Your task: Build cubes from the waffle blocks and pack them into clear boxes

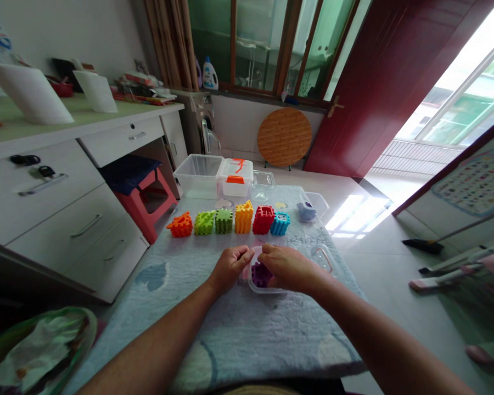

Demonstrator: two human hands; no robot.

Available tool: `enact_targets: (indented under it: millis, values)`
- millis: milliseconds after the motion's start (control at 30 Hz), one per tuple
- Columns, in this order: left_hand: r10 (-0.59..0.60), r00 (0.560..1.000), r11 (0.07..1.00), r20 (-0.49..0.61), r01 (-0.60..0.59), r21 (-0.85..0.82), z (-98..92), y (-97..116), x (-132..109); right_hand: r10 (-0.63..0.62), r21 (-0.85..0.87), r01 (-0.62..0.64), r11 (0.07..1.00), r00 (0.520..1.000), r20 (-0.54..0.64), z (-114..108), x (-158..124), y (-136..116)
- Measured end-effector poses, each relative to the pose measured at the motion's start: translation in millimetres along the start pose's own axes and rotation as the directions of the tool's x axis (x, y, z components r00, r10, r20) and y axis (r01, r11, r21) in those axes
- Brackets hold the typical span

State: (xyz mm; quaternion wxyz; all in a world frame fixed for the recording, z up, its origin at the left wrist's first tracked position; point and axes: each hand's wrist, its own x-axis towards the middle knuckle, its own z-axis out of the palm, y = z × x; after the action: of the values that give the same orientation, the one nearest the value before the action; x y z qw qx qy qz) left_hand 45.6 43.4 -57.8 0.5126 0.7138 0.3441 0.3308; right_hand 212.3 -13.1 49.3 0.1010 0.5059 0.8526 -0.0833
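A small clear plastic container (267, 291) sits on the cloth in front of me, with a purple toothed block (260, 275) inside. My left hand (229, 269) is closed, its thumb and fingers pinching the container's left rim. From the right, my right hand (288, 267) reaches over the rim, fingers curled down onto the purple block; its fingertips are partly hidden. Beyond both hands stands a row of toothed plastic blocks: orange (181, 225), lime green (205, 223), dark green (224, 221), yellow (243, 216), red (263, 219) and blue (280, 223). A clear lid (323, 258) lies right of the container.
At the table's far end are a large clear bin (200, 175), a lidded box with orange latches (235, 178) and a clear lid (263, 181). Another clear container (307, 211) with bluish pieces stands at the far right. A red stool (142, 192) is beside the table's left edge.
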Motion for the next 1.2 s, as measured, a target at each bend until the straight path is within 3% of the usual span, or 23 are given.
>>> enact_targets:
  millis: [333,600,800,967,1100,1200]
  values:
    - [0.012,1.000,1.000,-0.006,-0.012,0.027,-1.1,1,-1,-0.106,0.004,0.106,0.994,0.994,0.036,13,11,5]
    - [-0.010,1.000,1.000,0.010,0.010,-0.015,0.1,0,-1,-0.054,0.089,0.052,0.995,0.998,0.026,-2,-6,14]
    - [-0.005,1.000,1.000,0.006,0.005,-0.009,0.1,-1,-1,-0.124,0.199,0.117,0.973,0.992,0.023,3,-4,19]
    - [-0.013,1.000,1.000,0.002,0.013,-0.009,0.1,-2,-1,-0.099,0.225,0.101,0.969,0.995,-0.021,13,1,18]
    - [-0.013,1.000,1.000,-0.002,0.013,-0.002,0.2,-3,0,-0.098,0.271,0.110,0.956,0.993,-0.059,6,-9,20]
    - [-0.015,1.000,1.000,0.006,0.015,-0.008,-0.1,-2,0,-0.031,0.252,0.052,0.966,0.996,-0.086,-1,-17,22]
